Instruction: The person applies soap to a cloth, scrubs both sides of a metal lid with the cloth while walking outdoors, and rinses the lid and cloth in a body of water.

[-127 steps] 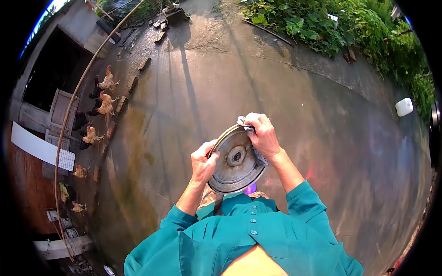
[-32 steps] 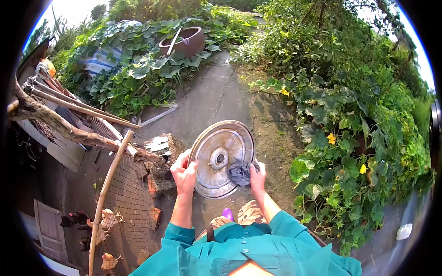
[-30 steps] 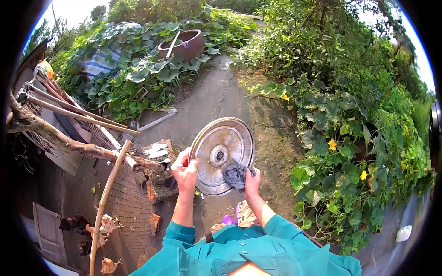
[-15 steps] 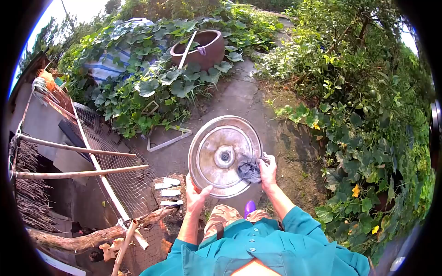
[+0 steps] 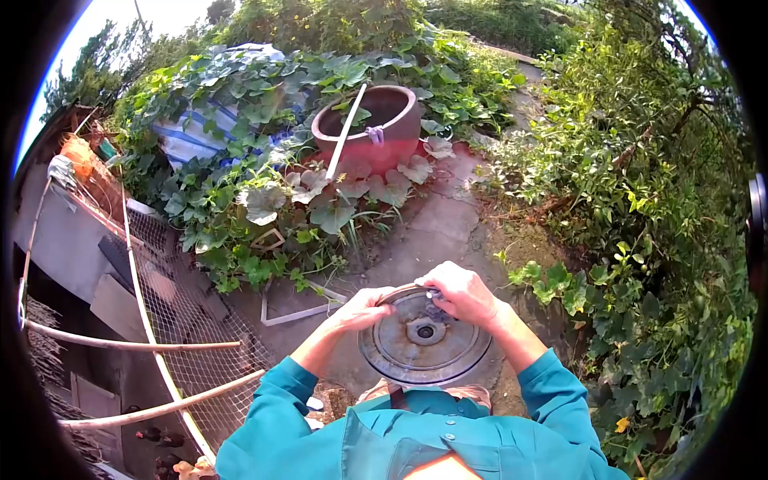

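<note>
In front of my body is a round metal pot lid, worn and stained, with concentric ridges and a dark round fitting at its centre. My left hand grips its upper left rim, fingers curled behind and thumb over the edge. At the top right of the rim, my right hand is closed on a crumpled grey cloth, pressing it against the lid. Most of the cloth is hidden under the fingers. The lid's lower edge tilts toward my body.
A large brown pot with a white stick across it stands among leafy vines. Wire netting and wooden poles fence the left side, with chickens below. A white frame lies on the concrete path. Dense bushes line the right.
The lid has come lower and closer to my body and tilted. My left hand has gone from the lower left rim to the upper left; my right hand with the cloth has moved to the top rim.
</note>
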Motion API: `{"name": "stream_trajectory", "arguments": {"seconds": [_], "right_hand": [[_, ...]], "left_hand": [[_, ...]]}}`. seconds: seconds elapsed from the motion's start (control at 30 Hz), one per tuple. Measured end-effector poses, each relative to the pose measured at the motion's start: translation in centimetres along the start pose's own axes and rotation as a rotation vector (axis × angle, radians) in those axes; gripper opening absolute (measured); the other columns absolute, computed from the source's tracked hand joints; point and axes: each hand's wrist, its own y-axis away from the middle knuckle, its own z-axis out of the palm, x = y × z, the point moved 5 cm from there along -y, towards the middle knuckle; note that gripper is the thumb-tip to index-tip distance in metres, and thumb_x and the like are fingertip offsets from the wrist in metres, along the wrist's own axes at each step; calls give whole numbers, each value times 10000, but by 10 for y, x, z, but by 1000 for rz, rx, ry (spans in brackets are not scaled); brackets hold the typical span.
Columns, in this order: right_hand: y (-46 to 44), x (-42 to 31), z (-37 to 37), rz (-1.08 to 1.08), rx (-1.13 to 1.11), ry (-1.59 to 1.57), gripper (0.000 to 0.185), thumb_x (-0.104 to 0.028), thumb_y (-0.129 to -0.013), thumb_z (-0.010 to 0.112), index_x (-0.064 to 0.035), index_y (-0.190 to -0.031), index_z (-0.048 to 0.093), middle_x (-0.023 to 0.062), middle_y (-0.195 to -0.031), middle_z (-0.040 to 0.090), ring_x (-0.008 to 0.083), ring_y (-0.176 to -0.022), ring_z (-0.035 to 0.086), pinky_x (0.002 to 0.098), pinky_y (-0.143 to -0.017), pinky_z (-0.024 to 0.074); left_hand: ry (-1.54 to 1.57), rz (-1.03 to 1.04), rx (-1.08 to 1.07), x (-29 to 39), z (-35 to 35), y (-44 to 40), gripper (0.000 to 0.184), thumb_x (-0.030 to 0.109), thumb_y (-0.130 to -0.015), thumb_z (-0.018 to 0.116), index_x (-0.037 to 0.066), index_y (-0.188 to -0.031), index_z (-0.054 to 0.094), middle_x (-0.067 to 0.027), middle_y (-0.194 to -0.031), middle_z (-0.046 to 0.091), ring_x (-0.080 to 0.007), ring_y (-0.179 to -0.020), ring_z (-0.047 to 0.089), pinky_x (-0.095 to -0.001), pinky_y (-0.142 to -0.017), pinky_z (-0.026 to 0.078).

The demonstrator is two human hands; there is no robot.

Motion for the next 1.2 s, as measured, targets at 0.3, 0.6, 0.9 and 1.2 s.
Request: {"name": "stream_trajectory", "arguments": {"seconds": [0.3, 0.6, 0.9, 1.2], "right_hand": [[-65, 217, -1, 281, 165, -248, 297, -11, -685, 635, -34, -973, 564, 127, -926, 595, 289, -882, 593, 349, -755, 504], [-47, 453, -4, 784, 750, -458, 246, -100, -803, 617, -46, -1007, 490, 94, -835, 608, 170, -778, 608, 299, -707, 482], [-100, 603, 23, 1009, 1102, -583, 286, -75, -811, 588, -25, -1056, 448, 65, -913, 531, 139, -800, 513, 289, -745, 448], [-213, 773, 79, 1252, 1104, -750, 393, -65, -808, 576, -28, -1143, 375, 99, -998, 495, 170, -886, 509, 304, -814, 432]], "left_hand": [[60, -22, 328, 8, -108, -162, 342, -34, -742, 538, -18, -1078, 600, -3, -954, 623, -80, -877, 535, -224, -818, 414], [163, 149, 743, 31, -198, -344, 323, -64, -707, 548, -42, -1020, 624, -56, -950, 644, -117, -856, 579, -251, -820, 435], [334, 309, 1015, 35, -263, -509, 313, -64, -723, 524, -48, -1025, 604, -78, -945, 637, -146, -837, 585, -269, -809, 446], [483, 282, 1260, 8, -366, -698, 351, -26, -752, 505, -26, -1102, 523, -96, -1049, 574, -185, -917, 549, -299, -847, 424]]}}
